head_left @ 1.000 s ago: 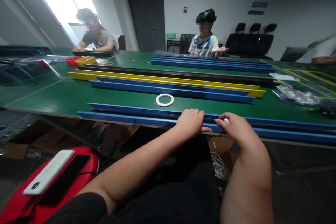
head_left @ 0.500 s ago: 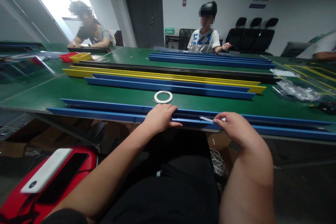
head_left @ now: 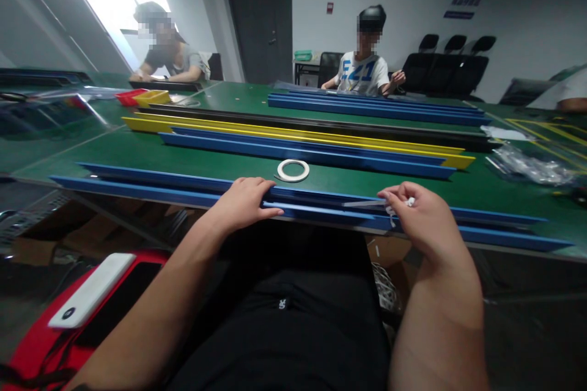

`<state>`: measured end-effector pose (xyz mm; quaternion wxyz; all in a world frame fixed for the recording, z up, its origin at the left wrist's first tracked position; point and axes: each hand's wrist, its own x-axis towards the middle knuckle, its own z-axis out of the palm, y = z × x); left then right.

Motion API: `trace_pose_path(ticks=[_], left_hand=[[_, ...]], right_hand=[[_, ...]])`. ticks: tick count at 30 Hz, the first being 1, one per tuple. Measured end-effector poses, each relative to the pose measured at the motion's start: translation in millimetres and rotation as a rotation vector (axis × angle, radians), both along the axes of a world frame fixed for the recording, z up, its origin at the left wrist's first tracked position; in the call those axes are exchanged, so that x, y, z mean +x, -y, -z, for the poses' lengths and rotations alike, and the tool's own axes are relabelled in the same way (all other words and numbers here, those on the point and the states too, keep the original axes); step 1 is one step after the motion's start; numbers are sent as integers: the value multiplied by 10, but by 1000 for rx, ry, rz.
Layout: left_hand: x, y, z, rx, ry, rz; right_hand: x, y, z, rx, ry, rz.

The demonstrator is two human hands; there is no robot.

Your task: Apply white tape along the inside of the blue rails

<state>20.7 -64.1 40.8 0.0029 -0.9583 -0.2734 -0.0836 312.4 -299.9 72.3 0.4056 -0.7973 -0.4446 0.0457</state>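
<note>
A long blue rail lies along the near edge of the green table. My left hand rests on top of the rail with its fingers curled over it. My right hand is further right, pinching the end of a thin white strip that stretches left along the rail. A white tape roll lies flat on the table just behind the rail, between my hands.
More blue, yellow and black rails lie across the table. Clear plastic bags sit at the right, red and yellow bins at the far left. Two seated people work at the far side. A red bag with a white device is beside my left leg.
The blue rail has slid to the left with my left hand on it. A white strip now stretches from the rail to my right-hand fingers.
</note>
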Motion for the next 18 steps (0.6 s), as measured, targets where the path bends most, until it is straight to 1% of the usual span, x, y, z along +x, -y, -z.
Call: trace_pose_path(ticks=[2, 3, 5, 8, 10, 12, 15, 18], left_hand=[[135, 151, 8, 35, 14, -16], [217, 233, 13, 43, 23, 11], [410, 404, 22, 44, 49, 69], [756, 661, 28, 38, 60, 149], [999, 821, 34, 40, 74, 209], [1222, 955, 48, 48, 105, 254], [1473, 1068, 79, 67, 142, 265], [1588, 1078, 101, 80, 109, 222]], right_hand=[[-12, 1, 0, 17, -80, 25], [-9, -1, 1, 2, -81, 46], [15, -13, 10, -81, -15, 66], [77, -32, 52, -248, 119, 7], [117, -27, 91, -333, 143, -38], [149, -2, 126, -387, 139, -59], [189, 50, 155, -418, 141, -90], [232, 78, 168, -435, 163, -79]])
